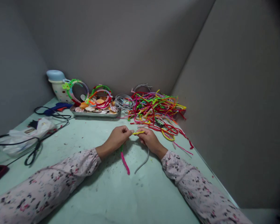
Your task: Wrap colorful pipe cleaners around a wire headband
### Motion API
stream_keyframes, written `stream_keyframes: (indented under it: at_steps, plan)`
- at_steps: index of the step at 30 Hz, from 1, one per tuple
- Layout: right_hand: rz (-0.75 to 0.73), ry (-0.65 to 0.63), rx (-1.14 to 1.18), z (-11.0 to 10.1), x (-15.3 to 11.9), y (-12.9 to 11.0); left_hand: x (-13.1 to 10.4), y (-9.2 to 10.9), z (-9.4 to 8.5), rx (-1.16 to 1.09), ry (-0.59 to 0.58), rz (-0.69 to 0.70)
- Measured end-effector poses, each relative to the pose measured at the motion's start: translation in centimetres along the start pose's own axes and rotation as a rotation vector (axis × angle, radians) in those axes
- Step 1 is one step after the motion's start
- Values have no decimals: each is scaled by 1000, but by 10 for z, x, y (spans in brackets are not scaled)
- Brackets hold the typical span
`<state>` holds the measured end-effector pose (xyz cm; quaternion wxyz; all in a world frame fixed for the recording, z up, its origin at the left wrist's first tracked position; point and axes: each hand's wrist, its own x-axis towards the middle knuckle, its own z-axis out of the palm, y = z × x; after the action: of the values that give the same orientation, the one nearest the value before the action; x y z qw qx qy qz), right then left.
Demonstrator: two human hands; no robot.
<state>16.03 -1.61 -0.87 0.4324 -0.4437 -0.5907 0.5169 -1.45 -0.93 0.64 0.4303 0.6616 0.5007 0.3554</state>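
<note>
Over the middle of the pale green table (102, 199), a short yellow fuzzy stem (138, 133) spans the small gap between my hands. My left hand (119, 137) pinches its left end, and below that hand hangs a pink strip (124, 163) with a green upper part. The fingers of my right hand (151, 140) are closed on the yellow stem's right part. A thin grey strip (142, 163) curves down from beneath my right hand. Whether the strips join inside my fingers is hidden.
A metal tray (95, 114) holds shells and decorated headbands. Right of it lie wire hoops (124, 101) and a pile of coloured fuzzy stems (154, 107). At left are a blue glue gun (57, 109), black cables, a plastic bag (21, 140) and a lidded container (60, 90).
</note>
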Motion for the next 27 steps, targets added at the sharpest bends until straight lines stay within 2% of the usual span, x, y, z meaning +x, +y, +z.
stream_keyframes:
  at_steps: [9,20,27]
  plan:
    - [-4,-17,-37,-2,1,4,-2,3,-1,153,29,100]
    - [-8,-17,-8,-2,2,5,-4,5,0,169,26,98]
    - [21,-22,-31,-3,2,5,-5,8,-1,282,57,142]
